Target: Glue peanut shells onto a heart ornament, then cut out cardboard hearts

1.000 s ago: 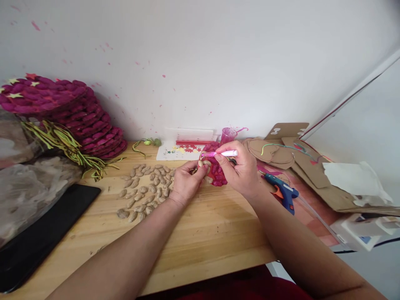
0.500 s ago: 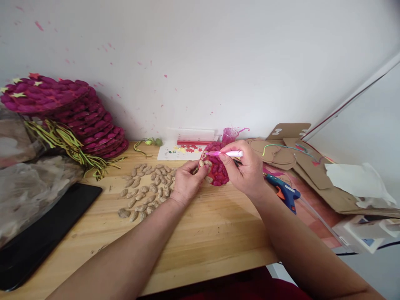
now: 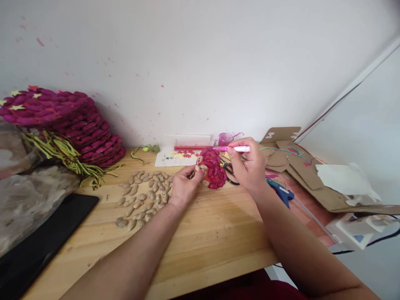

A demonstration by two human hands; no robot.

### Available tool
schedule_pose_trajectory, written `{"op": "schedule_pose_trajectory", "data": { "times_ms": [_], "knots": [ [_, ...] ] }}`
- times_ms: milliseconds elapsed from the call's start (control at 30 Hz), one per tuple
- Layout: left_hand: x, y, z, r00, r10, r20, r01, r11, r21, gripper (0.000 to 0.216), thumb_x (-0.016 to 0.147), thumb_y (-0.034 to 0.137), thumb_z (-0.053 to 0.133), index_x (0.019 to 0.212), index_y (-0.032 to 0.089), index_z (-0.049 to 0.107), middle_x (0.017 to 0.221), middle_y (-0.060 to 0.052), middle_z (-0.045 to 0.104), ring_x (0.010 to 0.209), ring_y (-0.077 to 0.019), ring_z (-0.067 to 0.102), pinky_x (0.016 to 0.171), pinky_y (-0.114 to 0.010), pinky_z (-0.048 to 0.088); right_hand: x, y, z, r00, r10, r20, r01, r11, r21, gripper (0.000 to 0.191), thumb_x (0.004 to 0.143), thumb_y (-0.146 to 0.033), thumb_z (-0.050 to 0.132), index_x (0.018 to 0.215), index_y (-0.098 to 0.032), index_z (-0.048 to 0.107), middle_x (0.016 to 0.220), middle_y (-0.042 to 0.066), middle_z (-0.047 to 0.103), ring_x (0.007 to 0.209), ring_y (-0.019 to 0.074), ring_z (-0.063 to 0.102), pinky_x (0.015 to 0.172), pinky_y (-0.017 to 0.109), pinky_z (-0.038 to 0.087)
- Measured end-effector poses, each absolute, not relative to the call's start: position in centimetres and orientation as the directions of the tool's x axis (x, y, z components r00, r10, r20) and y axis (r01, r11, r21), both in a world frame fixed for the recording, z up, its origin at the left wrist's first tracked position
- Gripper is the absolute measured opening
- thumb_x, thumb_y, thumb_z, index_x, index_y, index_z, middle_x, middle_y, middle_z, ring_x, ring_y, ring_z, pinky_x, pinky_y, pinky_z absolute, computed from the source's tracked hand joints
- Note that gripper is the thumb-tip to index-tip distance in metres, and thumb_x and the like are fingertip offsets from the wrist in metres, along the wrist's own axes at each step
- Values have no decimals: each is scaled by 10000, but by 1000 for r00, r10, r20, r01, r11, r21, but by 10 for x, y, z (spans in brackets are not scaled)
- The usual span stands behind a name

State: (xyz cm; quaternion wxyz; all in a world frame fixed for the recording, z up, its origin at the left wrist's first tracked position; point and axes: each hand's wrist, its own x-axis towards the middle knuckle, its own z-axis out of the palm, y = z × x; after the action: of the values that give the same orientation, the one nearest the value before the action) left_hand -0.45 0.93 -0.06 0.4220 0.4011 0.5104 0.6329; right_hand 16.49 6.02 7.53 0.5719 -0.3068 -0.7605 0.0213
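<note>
My left hand (image 3: 186, 186) pinches the left edge of a peanut-covered craft piece (image 3: 215, 168). Most of its peanuts are painted magenta; a few by my thumb are still pale, over a red backing. A white-handled paintbrush (image 3: 242, 148) is gripped in my right hand (image 3: 250, 166), its pink tip pointing left above the top of the piece. Loose unpainted peanuts (image 3: 142, 196) lie spread on the table left of my left hand. Scissors (image 3: 230, 173) with black handles lie partly hidden behind my right hand.
A stack of magenta peanut pieces (image 3: 96, 133) leans at left beside plastic bags (image 3: 34, 204) and a black tray-like slab (image 3: 62, 233). Small paper stars (image 3: 187, 154) lie on white paper. Behind stands a pink-stained cup (image 3: 225, 138). At right are a blue glue gun (image 3: 283, 192) and cardboard (image 3: 309, 179).
My right hand has drawn the paintbrush slightly up and right, its tip off the pale peanuts. The scissors show more. My left hand keeps its hold; the view has shifted slightly.
</note>
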Motion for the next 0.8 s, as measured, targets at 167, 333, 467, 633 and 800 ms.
{"op": "schedule_pose_trajectory", "data": {
  "times_ms": [167, 333, 467, 633, 800],
  "knots": [
    [-6, 13, -8, -291, 954, 72, -113, -109, 988, 322, 771, 494, 769, 809, 176, 729, 501, 56, 504, 440, -94, 378, 450, -221, 290, 188, 116, 92, 59, 624, 779, 570, 620, -540, 210, 980, -428, 566, 1002, -225, 617, 825, 8, 711, 723, 175, 646, 690, 299, 470],
    [-6, 14, -8, -267, 957, 113, -81, -140, 987, 331, 781, 472, 765, 678, 183, 641, 494, 57, 485, 435, -88, 380, 451, -219, 286, 194, 171, 106, -37, 839, 542, 852, 310, -421, 203, 952, -326, 559, 995, -182, 695, 866, 67, 747, 792, 214, 657, 742, 321, 463],
    [-6, 14, -9, -290, 952, 98, -90, -129, 987, 306, 769, 476, 768, 781, 173, 722, 508, 51, 508, 443, -95, 390, 451, -223, 291, 182, 195, 99, -92, 922, 375, 922, 221, -318, 189, 909, -292, 615, 994, -189, 748, 994, 87, 772, 905, 228, 674, 787, 318, 463],
    [-6, 15, -10, -303, 946, 111, -75, -140, 987, 327, 776, 488, 760, 784, 164, 719, 508, 51, 499, 452, -96, 392, 465, -226, 305, 171, 209, 91, -104, 955, 278, 953, 176, -248, 194, 885, -301, 662, 1016, -216, 776, 1085, 82, 773, 997, 243, 673, 827, 316, 469],
    [-5, 17, -10, -303, 944, 127, -72, -156, 985, 316, 779, 478, 751, 768, 164, 715, 498, 50, 489, 449, -96, 377, 468, -233, 304, 168, 209, 94, -121, 964, 236, 971, 165, -175, 252, 913, -369, 636, 1074, -237, 778, 1130, 86, 769, 1070, 264, 662, 870, 336, 472]
  ]
}}
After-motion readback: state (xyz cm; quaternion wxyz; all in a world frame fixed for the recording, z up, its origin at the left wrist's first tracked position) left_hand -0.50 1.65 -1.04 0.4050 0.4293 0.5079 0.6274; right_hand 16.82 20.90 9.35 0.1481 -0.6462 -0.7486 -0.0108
